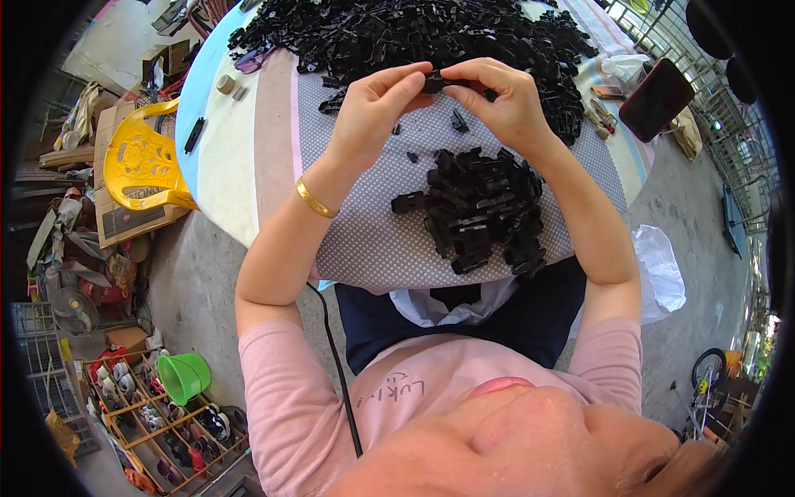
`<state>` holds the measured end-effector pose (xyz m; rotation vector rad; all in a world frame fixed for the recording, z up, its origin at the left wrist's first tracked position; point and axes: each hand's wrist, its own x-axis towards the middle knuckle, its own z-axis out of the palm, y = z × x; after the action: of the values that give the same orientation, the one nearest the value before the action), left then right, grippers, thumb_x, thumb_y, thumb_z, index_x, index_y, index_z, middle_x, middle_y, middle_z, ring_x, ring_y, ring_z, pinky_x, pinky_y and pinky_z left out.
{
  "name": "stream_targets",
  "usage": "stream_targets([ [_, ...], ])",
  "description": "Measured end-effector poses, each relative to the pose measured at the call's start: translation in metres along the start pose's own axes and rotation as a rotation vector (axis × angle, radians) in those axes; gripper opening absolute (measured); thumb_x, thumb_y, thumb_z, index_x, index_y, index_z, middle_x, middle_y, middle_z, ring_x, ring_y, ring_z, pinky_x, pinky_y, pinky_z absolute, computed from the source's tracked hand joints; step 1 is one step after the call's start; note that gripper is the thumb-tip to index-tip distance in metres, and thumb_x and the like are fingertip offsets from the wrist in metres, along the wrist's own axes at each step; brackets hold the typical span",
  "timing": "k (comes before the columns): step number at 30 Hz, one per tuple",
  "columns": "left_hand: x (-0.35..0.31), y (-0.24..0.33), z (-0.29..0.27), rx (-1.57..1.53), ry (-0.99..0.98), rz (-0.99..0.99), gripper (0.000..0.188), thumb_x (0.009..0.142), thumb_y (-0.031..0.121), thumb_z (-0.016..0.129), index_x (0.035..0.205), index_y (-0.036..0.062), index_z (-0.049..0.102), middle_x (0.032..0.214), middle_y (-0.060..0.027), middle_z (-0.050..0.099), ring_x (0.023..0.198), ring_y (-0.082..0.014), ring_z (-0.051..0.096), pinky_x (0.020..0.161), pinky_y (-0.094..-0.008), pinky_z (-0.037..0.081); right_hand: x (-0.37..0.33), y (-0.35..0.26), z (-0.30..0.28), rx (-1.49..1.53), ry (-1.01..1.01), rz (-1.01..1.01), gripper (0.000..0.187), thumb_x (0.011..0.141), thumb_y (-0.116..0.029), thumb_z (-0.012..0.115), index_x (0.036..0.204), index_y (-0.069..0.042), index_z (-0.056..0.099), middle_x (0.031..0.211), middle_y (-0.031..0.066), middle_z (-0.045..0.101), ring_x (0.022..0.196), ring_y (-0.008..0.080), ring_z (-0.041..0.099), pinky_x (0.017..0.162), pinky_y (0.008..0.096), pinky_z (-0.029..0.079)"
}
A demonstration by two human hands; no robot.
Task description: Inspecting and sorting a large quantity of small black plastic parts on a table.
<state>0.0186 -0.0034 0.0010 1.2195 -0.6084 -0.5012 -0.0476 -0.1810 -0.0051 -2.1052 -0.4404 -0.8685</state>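
Between the fingertips of both hands I hold a small black plastic part (434,82), just in front of a big heap of similar parts. My left hand (383,108), with a gold bangle on its wrist, pinches the part's left end. From the other side my right hand (502,101) grips it with thumb and index finger. The large heap of black plastic parts (414,37) spreads over the far side of the table. Nearer to me, between my forearms, lies a smaller pile of black parts (484,207). A loose black piece (460,122) rests below my hands.
A dotted grey cloth (356,240) covers the near part of the round table. On the right are a dark phone-like device (657,99) and small tools (600,116). A yellow chair (149,157) stands at the left; a green bucket (184,377) sits by a shoe rack (166,431).
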Motion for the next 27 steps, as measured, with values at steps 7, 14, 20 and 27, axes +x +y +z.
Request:
stream_targets([
  [7,-0.005,0.004,0.003,0.261,0.004,0.058,0.036,0.084,0.007,0.060,0.118,-0.0033,0.053,0.103,-0.0121,0.062,0.091,-0.0149,0.061,0.082,-0.0245,0.049,-0.003,-0.007,0.006,0.058,0.027,0.055,0.020,0.076,-0.008,0.068,0.096,-0.004,0.066,0.085,0.0071,0.065,0.070,0.0117,0.060,0.062,0.0218,0.049],
  [14,-0.003,0.000,0.003,0.200,-0.055,0.081,0.039,0.080,0.005,0.065,0.117,-0.0025,0.054,0.099,-0.0081,0.063,0.089,-0.0098,0.059,0.079,-0.0199,0.047,-0.003,-0.004,0.001,0.285,-0.053,0.273,0.023,0.078,-0.007,0.066,0.102,-0.005,0.066,0.088,0.0077,0.067,0.071,0.0111,0.060,0.063,0.0221,0.049],
  [20,-0.003,-0.002,0.004,0.374,-0.007,0.151,0.039,0.080,0.007,0.066,0.116,-0.0022,0.055,0.099,-0.0073,0.063,0.087,-0.0095,0.059,0.077,-0.0197,0.047,-0.001,-0.007,0.002,-0.253,0.026,-0.242,0.021,0.075,-0.010,0.067,0.096,-0.007,0.067,0.076,0.0054,0.063,0.069,0.0184,0.058,0.059,0.0262,0.048],
  [27,-0.006,-0.002,0.009,0.250,0.036,0.153,0.042,0.083,0.001,0.060,0.123,0.0014,0.049,0.100,-0.0102,0.063,0.087,-0.0117,0.060,0.077,-0.0241,0.050,-0.004,-0.010,0.006,-0.134,0.038,-0.103,0.032,0.073,-0.015,0.071,0.103,-0.007,0.063,0.080,0.0048,0.063,0.072,0.0176,0.059,0.062,0.0259,0.048],
])
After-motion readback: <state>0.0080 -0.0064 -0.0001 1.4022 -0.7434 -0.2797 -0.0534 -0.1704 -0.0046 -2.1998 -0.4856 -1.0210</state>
